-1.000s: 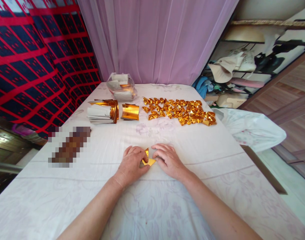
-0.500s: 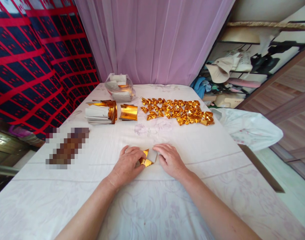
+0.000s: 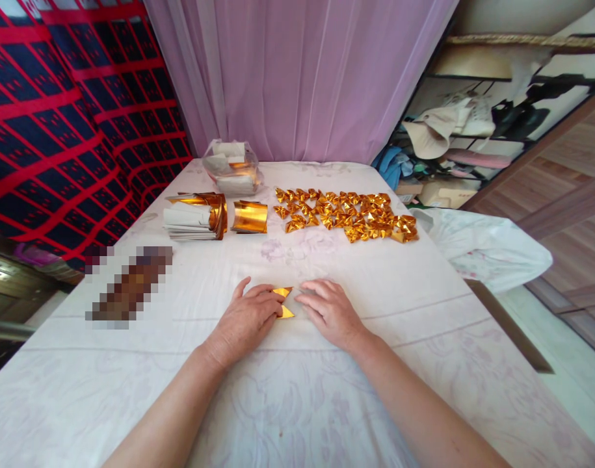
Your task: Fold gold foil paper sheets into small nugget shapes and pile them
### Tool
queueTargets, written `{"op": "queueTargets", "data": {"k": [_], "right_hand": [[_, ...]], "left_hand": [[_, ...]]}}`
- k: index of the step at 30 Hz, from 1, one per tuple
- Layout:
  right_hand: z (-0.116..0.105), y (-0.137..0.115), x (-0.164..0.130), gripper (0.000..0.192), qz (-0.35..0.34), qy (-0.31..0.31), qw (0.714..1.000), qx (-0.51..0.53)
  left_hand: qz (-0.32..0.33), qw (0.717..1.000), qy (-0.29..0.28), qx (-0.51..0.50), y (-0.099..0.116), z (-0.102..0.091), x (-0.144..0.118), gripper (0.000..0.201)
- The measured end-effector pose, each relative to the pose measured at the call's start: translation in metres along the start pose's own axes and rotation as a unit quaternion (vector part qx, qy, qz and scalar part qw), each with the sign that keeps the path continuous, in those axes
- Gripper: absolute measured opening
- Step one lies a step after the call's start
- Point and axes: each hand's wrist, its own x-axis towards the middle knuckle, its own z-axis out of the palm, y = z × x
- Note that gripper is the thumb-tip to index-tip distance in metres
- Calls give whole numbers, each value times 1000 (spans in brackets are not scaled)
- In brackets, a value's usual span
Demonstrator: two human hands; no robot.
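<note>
A small folded piece of gold foil paper (image 3: 286, 312) lies on the tablecloth between my hands, two gold points showing and its pale backing toward the right. My left hand (image 3: 248, 318) rests over its left side, fingers pressing it down and hiding that part. From the right, the bent fingers of my right hand (image 3: 331, 312) are at the paper's right edge; the exact fingertip contact is hard to see. Beyond my hands are rows of folded gold foil pieces (image 3: 356, 214), a stack of gold foil sheets (image 3: 250, 217) and a larger fanned stack (image 3: 192, 221).
A clear plastic bag (image 3: 231, 169) of more foil paper stands at the back. A blurred-out item (image 3: 131, 286) lies on the left. A white plastic bag (image 3: 492, 250) hangs at the table's right edge, near shelves (image 3: 473, 140). A purple curtain (image 3: 297, 78) closes off the back.
The pale right part of the foil paper has narrowed, and its gold points now face right. My right fingers have moved slightly left and down; my left hand stays on the paper.
</note>
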Motion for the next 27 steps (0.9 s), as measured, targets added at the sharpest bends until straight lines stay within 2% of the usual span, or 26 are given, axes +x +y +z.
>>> {"op": "queueTargets", "data": {"k": [6,13,20,22,24,27], "right_hand": [[-5,-5,6,28,-32,-45,998,-23],[-8,-8,3,26,-27,-54,998,-22],[-8,-8,0,29,-27,-45,999,-10],[-8,-7,0,28,-29,-46,998,-14],[-7,-6,0,24,-35,-44,998,-22],[-5,-4,1,18,-61,-22,997,-42]], "left_hand": [[7,1000,6,16,0,4,-1,25],[-15,996,83,32,-3,6,0,18],[-16,996,38,81,0,3,0,16],[-20,995,41,84,4,4,1,16],[-30,994,51,90,8,5,2,25],[-46,990,67,113,13,8,3,28]]}}
